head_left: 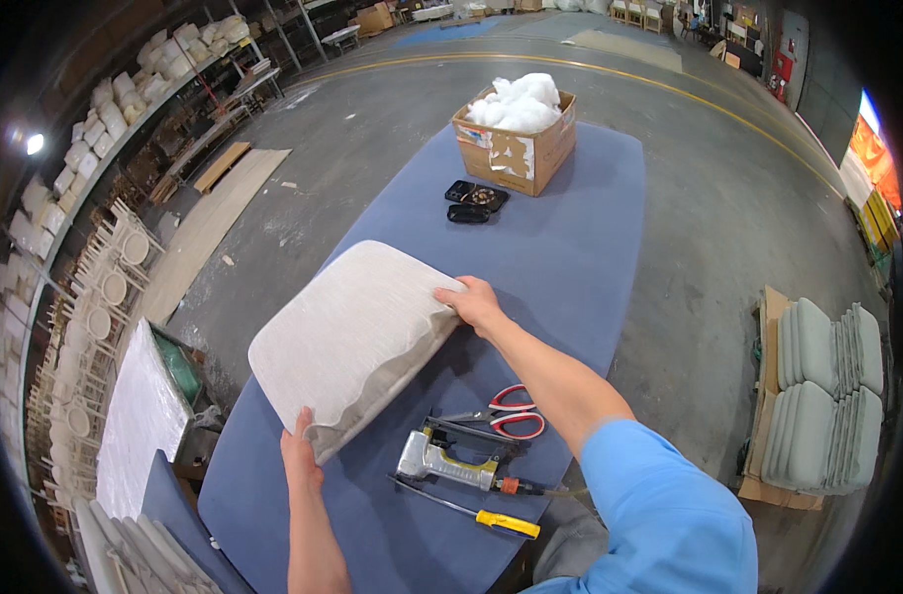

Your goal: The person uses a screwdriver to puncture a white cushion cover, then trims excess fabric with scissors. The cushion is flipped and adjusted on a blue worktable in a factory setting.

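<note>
A light beige fabric-covered seat cushion (347,322) is tilted up over the blue-covered table, its wavy, gathered side edge toward me. At the cushion's near corner, my left hand (301,457) is closed on the edge, thumb on the top face. My right hand (474,304) grips the far right corner, fingers partly hidden. Closest to me lie scissors with red and white handles (516,412), a metal staple gun (451,461) with an air hose fitting, and a yellow-handled screwdriver (506,522). The cushion's underside is out of sight.
A cardboard box (516,163) of white stuffing stands at the table's (570,247) far end, with dark small items (476,196) before it. Stacked grey-green cushions (817,396) sit on the right floor. Chair frames (100,322) and a plastic-wrapped panel (144,426) stand at left.
</note>
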Demonstrator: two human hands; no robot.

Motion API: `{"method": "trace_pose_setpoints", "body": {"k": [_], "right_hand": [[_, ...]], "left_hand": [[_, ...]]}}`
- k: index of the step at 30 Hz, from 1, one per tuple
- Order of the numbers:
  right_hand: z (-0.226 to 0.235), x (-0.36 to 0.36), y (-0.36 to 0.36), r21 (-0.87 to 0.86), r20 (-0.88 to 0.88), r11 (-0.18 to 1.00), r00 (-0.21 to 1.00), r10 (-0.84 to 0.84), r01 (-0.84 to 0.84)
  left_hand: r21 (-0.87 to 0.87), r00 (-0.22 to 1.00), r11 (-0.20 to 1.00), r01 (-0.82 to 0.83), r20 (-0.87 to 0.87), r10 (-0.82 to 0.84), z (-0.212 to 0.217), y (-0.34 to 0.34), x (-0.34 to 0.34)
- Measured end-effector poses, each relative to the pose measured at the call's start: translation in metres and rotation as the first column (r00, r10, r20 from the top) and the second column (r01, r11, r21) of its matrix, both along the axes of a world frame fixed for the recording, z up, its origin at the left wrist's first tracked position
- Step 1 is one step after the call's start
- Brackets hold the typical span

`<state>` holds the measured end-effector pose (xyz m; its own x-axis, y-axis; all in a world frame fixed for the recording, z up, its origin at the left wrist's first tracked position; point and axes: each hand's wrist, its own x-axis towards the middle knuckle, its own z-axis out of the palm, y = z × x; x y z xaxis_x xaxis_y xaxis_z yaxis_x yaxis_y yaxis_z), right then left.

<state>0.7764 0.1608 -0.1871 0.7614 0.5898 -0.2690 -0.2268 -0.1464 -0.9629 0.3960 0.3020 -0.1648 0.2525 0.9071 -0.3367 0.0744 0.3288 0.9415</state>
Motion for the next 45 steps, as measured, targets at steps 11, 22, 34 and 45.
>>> {"method": "trace_pose_setpoints", "body": {"k": [11, 22, 34, 45], "right_hand": [[0.020, 0.080, -0.286, 0.321, -0.004, 0.891, 0.941, -0.340, 0.323], [-0.015, 0.131, -0.329, 0.171, -0.094, 0.815, 0.832, -0.546, 0.554], [-0.050, 0.074, -0.293, 0.279, -0.164, 0.798, 0.845, -0.508, 0.534], [-0.050, 0.109, -0.289, 0.270, -0.174, 0.710, 0.758, -0.628, 0.651]], "left_hand": [[0.107, 0.953, 0.990, 0.097, 0.277, -0.123, 0.025, -0.243, 0.111], [0.199, 0.538, 0.503, 0.841, -0.200, -0.819, 0.000, -0.334, 0.183], [0.504, 0.949, 0.809, 0.301, -0.246, -0.200, 0.004, -0.291, -0.004], [0.747, 0.854, 0.649, 0.147, -0.427, 0.297, -0.024, -0.217, -0.063]]}}
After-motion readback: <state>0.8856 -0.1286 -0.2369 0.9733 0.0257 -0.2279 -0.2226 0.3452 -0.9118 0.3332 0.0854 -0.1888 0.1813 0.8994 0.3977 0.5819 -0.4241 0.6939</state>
